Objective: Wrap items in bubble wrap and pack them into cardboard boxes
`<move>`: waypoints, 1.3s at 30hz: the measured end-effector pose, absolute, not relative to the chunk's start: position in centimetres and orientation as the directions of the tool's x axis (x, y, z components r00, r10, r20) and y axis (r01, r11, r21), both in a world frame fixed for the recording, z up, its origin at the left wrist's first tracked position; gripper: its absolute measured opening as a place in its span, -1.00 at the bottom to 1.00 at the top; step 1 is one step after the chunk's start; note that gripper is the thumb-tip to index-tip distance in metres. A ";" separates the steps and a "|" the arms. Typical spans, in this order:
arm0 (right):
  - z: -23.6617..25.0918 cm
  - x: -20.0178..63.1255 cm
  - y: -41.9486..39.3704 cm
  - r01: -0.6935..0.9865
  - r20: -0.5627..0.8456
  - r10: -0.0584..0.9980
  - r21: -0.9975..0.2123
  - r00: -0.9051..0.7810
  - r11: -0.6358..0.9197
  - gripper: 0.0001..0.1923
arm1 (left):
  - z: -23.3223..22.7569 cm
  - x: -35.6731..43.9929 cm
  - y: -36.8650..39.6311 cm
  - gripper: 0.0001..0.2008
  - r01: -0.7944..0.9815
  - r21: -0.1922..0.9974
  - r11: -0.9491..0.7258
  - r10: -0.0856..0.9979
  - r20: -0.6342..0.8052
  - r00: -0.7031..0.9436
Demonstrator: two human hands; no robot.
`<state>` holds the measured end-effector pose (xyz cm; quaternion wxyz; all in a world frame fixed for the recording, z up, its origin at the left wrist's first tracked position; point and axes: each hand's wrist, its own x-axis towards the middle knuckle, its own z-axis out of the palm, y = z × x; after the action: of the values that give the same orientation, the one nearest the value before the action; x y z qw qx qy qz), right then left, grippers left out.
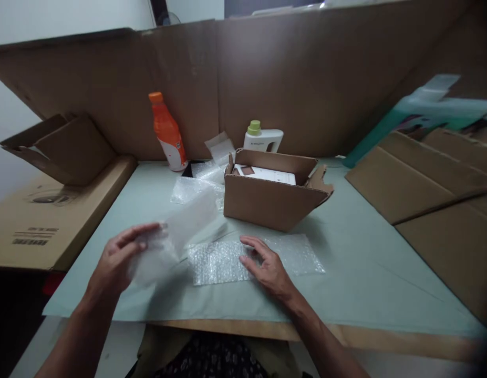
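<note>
My left hand (119, 254) pinches a sheet of bubble wrap (192, 218), raised above the table and smeared by motion. Over a second strip of bubble wrap (219, 262) lying flat on the table hovers my right hand (267, 265), its fingers apart and curved with nothing between them. Whether its fingertips touch that strip I cannot tell. Just beyond stands an open cardboard box (262, 202) with its right flap folded out. A white box with a brown square (267, 175) shows inside it. More bubble wrap (184, 189) lies left of the cardboard box.
An orange and white bottle (168, 136) and a white jug with a green cap (262, 139) stand at the back. Cardboard boxes (54, 215) flank the left side. At right are folded cardboard (436, 194) and a large teal bottle (408, 113). A cardboard wall (286, 79) closes the back.
</note>
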<state>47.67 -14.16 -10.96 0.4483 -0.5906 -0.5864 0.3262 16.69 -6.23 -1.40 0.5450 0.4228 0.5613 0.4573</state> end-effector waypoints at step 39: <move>-10.0 60.6 -10.7 0.520 0.109 0.893 -0.841 0.437 -0.152 -0.38 | -9.3 34.0 0.7 -0.47 0.354 0.868 -0.347 0.893 0.192 0.406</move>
<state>60.60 -10.71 -10.01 0.4344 -0.7280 -0.4851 0.2145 33.99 0.73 -9.27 0.3878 0.7435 0.4194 0.3478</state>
